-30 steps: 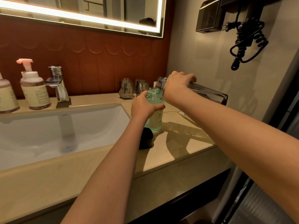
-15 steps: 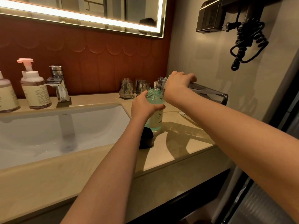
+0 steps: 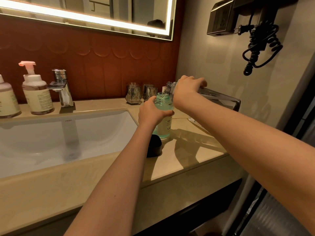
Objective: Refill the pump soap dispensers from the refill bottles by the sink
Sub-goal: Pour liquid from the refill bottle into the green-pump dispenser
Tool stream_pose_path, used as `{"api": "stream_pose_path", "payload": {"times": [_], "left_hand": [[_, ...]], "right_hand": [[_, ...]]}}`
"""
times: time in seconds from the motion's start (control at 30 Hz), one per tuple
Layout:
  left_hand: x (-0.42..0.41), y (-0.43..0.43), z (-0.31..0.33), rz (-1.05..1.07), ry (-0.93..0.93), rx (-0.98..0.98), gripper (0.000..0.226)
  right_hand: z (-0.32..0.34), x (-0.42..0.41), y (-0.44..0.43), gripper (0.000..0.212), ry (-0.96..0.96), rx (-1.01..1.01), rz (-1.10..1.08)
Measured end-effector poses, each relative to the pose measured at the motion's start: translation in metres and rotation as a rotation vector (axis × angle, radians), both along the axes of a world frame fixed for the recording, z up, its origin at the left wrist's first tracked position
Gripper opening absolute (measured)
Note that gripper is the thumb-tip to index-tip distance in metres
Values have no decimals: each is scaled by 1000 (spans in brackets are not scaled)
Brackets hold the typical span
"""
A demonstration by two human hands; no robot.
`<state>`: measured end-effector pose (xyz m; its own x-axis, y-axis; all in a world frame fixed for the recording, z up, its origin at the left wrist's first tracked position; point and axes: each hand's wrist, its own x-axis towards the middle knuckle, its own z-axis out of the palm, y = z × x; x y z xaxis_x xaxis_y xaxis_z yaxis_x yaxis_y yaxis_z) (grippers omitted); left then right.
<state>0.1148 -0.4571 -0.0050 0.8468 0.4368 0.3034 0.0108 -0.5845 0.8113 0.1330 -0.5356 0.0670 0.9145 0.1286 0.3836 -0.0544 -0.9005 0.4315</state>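
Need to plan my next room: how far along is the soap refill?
Done: the teal bottle is open, black cap on the counter beside it. In hand: left hand steadies it, right hand tips the clear refill bottle over its mouth. Left: recapping; the pink-pump dispenser stands closed, fill unclear.

The left hand's [image 3: 150, 113] fingers curl out of sight round the far side of the teal bottle [image 3: 164, 132], whose label [image 3: 168, 124], just below the thumb, is half covered and too small to read; nearer than those fingers, the left forearm [image 3: 119, 176] hides part of the black cap [image 3: 155, 148]. The right hand [image 3: 187, 87] covers the shoulder of the clear refill bottle [image 3: 219, 97] under its fingers, and whether liquid runs from its neck is too faint to tell. Far left of both hands, a pale bottle [image 3: 6, 101] is cut by the picture's edge.
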Motion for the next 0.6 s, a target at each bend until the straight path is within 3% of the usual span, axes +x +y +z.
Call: {"api": "stream_pose_path", "payload": {"times": [0.6], "left_hand": [[1, 0, -1, 3, 0, -2, 93]], "right_hand": [[0, 2, 2, 59, -4, -4, -19]]}}
